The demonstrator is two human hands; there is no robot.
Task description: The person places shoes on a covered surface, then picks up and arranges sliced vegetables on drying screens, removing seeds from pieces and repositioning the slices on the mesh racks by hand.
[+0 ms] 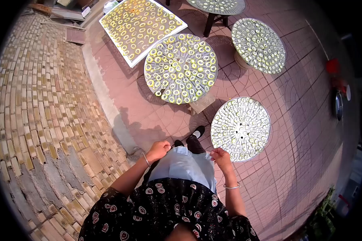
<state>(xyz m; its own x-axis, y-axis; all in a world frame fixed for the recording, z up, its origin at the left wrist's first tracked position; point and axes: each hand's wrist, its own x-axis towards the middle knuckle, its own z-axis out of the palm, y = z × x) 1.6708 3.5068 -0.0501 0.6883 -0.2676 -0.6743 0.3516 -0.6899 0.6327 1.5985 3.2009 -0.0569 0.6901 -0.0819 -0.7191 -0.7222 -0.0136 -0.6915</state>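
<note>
Reddish tiled paving (pixel 285 160) beneath round racks (pixel 240 125) and a white-framed screen (pixel 115 43), all dotted with yellow-green rings (pixel 210 83)

far tray (pixel 217 5): cut by upper edge | left hand (pixel 158 150): fingertips hidden, hold on cloth (pixel 186 164) I cannot confirm | left shoe (pixel 178 143): partly hidden behind cloth | basin (pixel 339 106), red things (pixel 332 66): blurred | plants (pixel 325 211): too dark for telling kind

Reddish tiled floor (pixel 181 124) (sunlit), brick wall (pixel 48 96) alongside.
</note>
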